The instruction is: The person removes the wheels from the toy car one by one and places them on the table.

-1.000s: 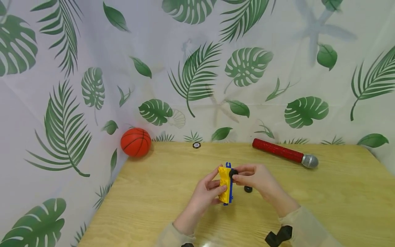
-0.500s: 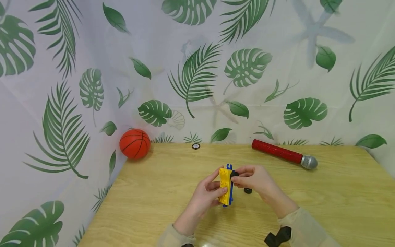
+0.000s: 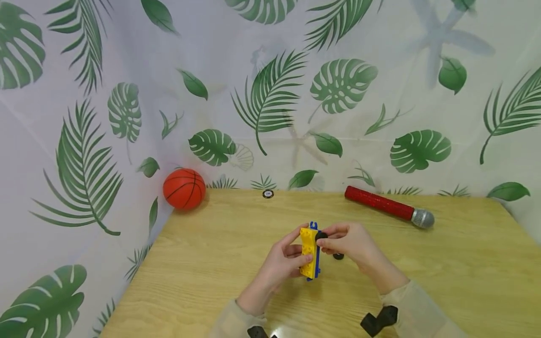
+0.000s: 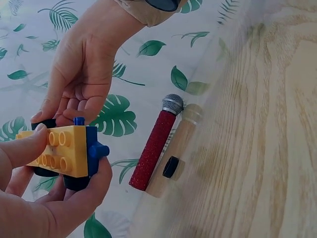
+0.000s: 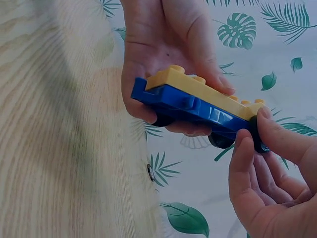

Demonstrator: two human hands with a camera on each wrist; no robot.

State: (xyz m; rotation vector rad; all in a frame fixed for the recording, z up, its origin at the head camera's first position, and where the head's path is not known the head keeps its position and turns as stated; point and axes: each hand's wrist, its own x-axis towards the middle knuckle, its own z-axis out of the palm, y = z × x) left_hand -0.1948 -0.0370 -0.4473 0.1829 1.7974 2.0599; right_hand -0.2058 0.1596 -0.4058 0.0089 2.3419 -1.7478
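At the far left edge of the wooden table (image 3: 236, 291) an orange basketball (image 3: 184, 188) rests against the leaf-printed backdrop (image 3: 270, 94). A little right of it, near the back edge, lies a small black disc (image 3: 268, 194).

Near the middle, above the table, the left hand (image 3: 284, 263) grips a toy car chassis (image 3: 310, 251), a yellow studded brick on a blue base, with thumb on one side and fingers curled round the other. In the head view its long axis runs away from the person, the blue hitch end pointing toward the backdrop and the yellow studded face turned left.

Just right, the right hand (image 3: 348, 244) pinches a black wheel (image 3: 320, 235) between thumb and fingertips, touching the blue side near the car's far end. In the right wrist view further wheels sit under the blue base.

A loose black wheel (image 3: 338, 256) lies on the table just beside the right hand. Farther right, near the back edge, a red microphone (image 3: 389, 206) lies with its silver head pointing right.
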